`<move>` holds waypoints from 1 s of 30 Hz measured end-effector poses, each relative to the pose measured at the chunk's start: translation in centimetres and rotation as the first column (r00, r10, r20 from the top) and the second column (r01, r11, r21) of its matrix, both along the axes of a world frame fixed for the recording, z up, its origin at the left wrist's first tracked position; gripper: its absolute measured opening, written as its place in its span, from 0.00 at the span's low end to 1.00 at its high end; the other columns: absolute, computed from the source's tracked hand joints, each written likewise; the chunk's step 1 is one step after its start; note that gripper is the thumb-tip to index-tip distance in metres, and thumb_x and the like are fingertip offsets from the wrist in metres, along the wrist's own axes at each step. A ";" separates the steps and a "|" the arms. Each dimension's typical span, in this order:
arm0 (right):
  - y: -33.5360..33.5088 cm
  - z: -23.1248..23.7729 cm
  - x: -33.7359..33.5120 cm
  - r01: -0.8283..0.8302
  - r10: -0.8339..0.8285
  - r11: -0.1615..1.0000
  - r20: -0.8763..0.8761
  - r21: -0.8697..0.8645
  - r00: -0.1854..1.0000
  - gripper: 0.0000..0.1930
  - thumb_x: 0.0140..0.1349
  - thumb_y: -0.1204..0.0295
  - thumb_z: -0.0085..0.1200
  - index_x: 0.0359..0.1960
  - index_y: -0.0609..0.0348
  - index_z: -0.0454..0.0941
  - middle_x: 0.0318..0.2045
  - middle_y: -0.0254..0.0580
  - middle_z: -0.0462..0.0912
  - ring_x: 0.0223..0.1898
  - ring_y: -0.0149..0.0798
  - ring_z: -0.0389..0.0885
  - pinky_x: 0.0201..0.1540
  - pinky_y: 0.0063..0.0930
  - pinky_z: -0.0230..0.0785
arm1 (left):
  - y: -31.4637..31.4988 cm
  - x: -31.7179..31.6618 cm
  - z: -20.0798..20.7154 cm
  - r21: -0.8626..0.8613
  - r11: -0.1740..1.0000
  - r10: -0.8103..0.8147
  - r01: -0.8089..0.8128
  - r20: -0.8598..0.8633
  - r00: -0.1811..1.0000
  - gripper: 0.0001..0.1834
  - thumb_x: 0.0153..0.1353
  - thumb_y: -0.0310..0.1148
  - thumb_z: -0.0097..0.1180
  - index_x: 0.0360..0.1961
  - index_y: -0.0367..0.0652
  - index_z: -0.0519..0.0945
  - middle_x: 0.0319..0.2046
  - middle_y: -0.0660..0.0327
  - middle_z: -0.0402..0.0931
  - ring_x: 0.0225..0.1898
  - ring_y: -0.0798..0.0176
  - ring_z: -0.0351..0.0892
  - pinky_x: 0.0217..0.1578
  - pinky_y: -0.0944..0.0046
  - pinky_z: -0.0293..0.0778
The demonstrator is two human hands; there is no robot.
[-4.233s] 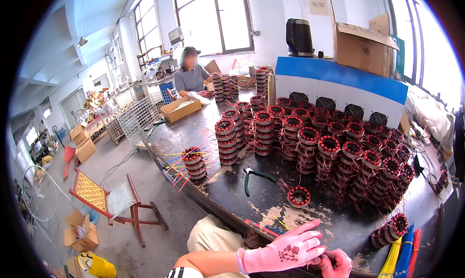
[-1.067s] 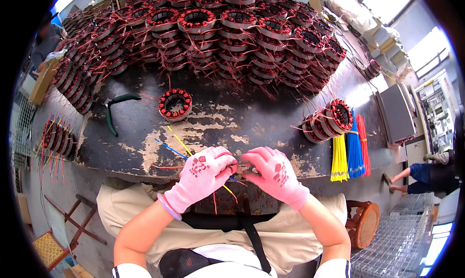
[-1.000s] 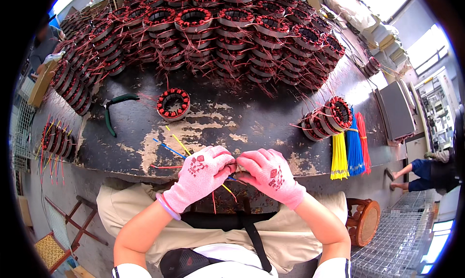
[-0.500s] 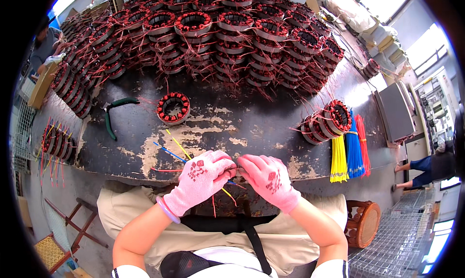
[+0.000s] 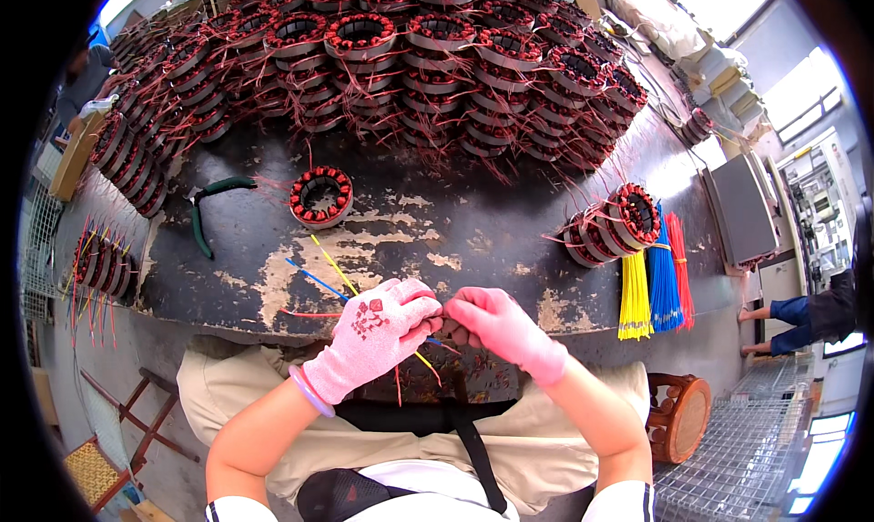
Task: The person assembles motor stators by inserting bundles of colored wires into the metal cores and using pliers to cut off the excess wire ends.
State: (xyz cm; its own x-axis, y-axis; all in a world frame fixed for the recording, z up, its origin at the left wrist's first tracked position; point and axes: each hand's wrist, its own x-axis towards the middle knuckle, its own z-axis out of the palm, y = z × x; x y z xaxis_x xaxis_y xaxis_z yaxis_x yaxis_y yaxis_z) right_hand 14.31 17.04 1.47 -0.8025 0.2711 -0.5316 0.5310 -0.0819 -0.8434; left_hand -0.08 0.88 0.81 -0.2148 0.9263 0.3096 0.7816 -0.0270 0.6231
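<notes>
My left hand [image 5: 382, 329], in a pink glove, is closed around a few insulated wires at the table's front edge. A yellow wire [image 5: 334, 264], a blue wire [image 5: 316, 278] and a red wire [image 5: 309, 314] stick out past its far left side, and wire ends show below its fingers. My right hand [image 5: 503, 326], also gloved in pink, meets the left fingertips with its fingers pinched together. Whatever lies in that pinch is hidden. Beyond the hands, a single ring-shaped motor stator [image 5: 321, 220] with red windings lies on the table.
Stacked stators [image 5: 437, 76] fill the table's far side. Green-handled pliers [image 5: 198, 222] lie at left, near a short stator stack with coloured wires [image 5: 105, 265]. At right are a tipped stator stack [image 5: 605, 231] and yellow, blue [image 5: 665, 290] and red wire bundles. Other people stand at both sides.
My right hand has turned slightly, its printed back now facing away, while its fingertips stay at the left fingers. My left hand keeps its hold on the wires. The whole view has shifted slightly.
</notes>
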 end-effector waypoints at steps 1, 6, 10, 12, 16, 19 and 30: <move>0.3 -0.2 -0.3 0.018 -0.022 0.992 -0.033 -0.127 0.999 0.14 0.64 0.59 0.61 0.36 0.59 0.81 0.27 0.40 0.83 0.27 0.44 0.83 0.32 0.32 0.74 | 0.0 -0.1 0.0 0.008 1.000 -0.003 0.003 -0.006 1.000 0.07 0.55 0.30 0.65 0.36 0.46 0.83 0.38 0.62 0.80 0.39 0.53 0.81 0.39 0.55 0.77; -1.4 1.6 1.2 0.127 0.237 0.499 -0.276 0.857 0.931 0.11 0.62 0.63 0.63 0.38 0.55 0.83 0.28 0.41 0.83 0.29 0.44 0.83 0.36 0.34 0.75 | -0.1 0.0 -0.1 0.029 1.000 0.011 -0.012 0.033 0.999 0.07 0.55 0.30 0.66 0.36 0.45 0.83 0.37 0.62 0.80 0.38 0.53 0.81 0.38 0.56 0.78; -1.6 0.6 1.3 0.127 0.357 0.335 -0.250 0.934 0.900 0.11 0.63 0.65 0.62 0.41 0.57 0.83 0.28 0.40 0.83 0.30 0.42 0.83 0.37 0.33 0.76 | 0.1 -0.1 0.0 0.025 1.000 0.015 -0.015 0.012 1.000 0.07 0.54 0.29 0.65 0.35 0.46 0.83 0.37 0.62 0.81 0.38 0.53 0.81 0.38 0.56 0.78; -1.5 0.2 1.5 -0.041 0.159 0.773 -0.130 0.633 0.979 0.11 0.66 0.65 0.59 0.43 0.59 0.82 0.29 0.37 0.84 0.29 0.37 0.82 0.37 0.30 0.75 | -0.1 0.1 -0.1 0.026 1.000 0.005 -0.005 0.006 1.000 0.07 0.55 0.29 0.65 0.36 0.46 0.83 0.37 0.62 0.80 0.38 0.53 0.81 0.38 0.56 0.78; -0.7 0.9 1.1 -0.031 0.026 0.990 -0.038 -0.135 0.999 0.16 0.75 0.63 0.48 0.46 0.64 0.80 0.29 0.32 0.84 0.30 0.23 0.78 0.34 0.23 0.72 | -0.3 0.0 -0.2 0.043 0.999 0.004 -0.004 0.006 1.000 0.07 0.55 0.29 0.65 0.36 0.46 0.83 0.38 0.62 0.80 0.39 0.54 0.80 0.39 0.56 0.78; -0.3 1.3 2.1 -0.130 0.332 0.687 -0.150 0.715 0.931 0.12 0.66 0.66 0.58 0.47 0.57 0.80 0.35 0.37 0.83 0.35 0.34 0.82 0.39 0.31 0.75 | -0.2 -0.1 0.1 0.017 1.000 -0.005 0.004 0.014 1.000 0.06 0.55 0.29 0.64 0.36 0.46 0.83 0.38 0.62 0.80 0.39 0.54 0.80 0.38 0.56 0.78; 0.1 3.2 0.9 -0.084 0.119 0.884 -0.048 0.461 0.992 0.14 0.71 0.65 0.52 0.34 0.66 0.76 0.26 0.54 0.81 0.28 0.43 0.84 0.30 0.40 0.69 | -0.3 0.1 -0.2 0.036 0.999 -0.022 0.022 -0.005 1.000 0.08 0.54 0.28 0.65 0.37 0.47 0.83 0.36 0.63 0.80 0.39 0.54 0.81 0.38 0.57 0.78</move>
State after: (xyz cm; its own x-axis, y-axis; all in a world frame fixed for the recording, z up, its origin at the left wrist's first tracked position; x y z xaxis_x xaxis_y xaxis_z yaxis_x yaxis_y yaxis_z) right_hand 15.20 17.14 4.71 -0.8702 0.3846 -0.3079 0.4516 0.3730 -0.8105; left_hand -0.02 0.58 0.59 -0.1930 0.9188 0.3442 0.7836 -0.0669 0.6177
